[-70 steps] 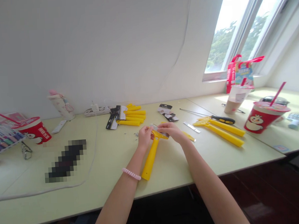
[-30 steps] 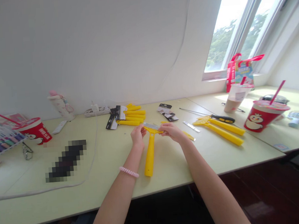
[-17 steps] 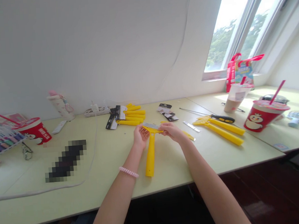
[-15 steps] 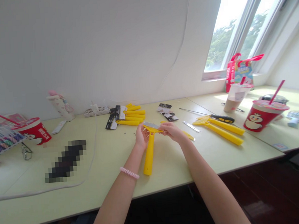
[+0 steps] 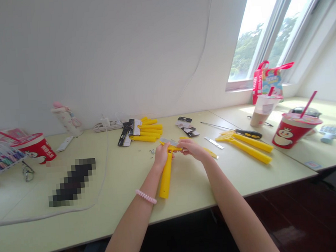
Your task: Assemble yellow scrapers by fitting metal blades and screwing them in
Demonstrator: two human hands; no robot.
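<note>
Both my hands are at a yellow scraper, whose handle points toward me. My left hand is closed around its head on the left. At the head's right end, the fingers of my right hand pinch the edge by the metal blade; exactly what the fingertips grip is too small to tell. Just beyond my left hand lie several tiny screws. A loose blade and a yellow strip rest to the right of my right hand.
Several packaged yellow scrapers and black-and-white cards lie toward the wall. Right of me are more yellow scrapers, a screwdriver and red cups. A white cable crosses the table at left.
The scraper's head has tilted and shifted slightly right, and my left hand wraps further over it. The tiny screws behind my left hand show more clearly.
</note>
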